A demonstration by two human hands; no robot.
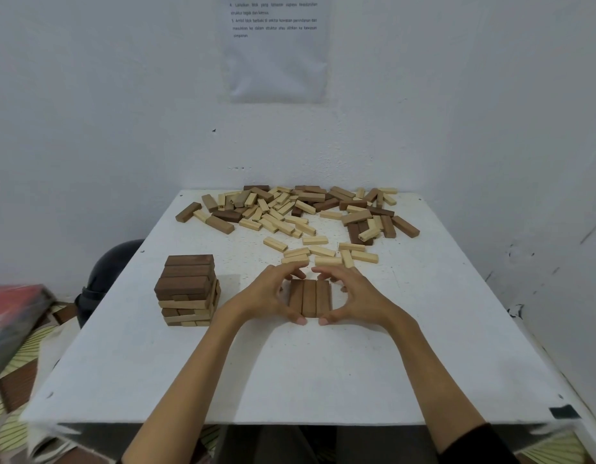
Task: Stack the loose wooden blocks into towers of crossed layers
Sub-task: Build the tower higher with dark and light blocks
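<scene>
Three dark wooden blocks (310, 296) lie side by side as one flat layer on the white table (289, 370). The left hand (271, 293) and right hand (353, 293) cup this layer from either side, fingers curled over its far end and thumbs at its near corners. To the left, apart from the hands, stands a tower (187, 291) of crossed light and dark layers. The loose blocks (289, 209) lie scattered across the table's far side, the nearest pale ones just beyond the fingertips. A printed sheet (276, 48) hangs on the wall, and a dark helmet (105, 272) sits beside the table.
</scene>
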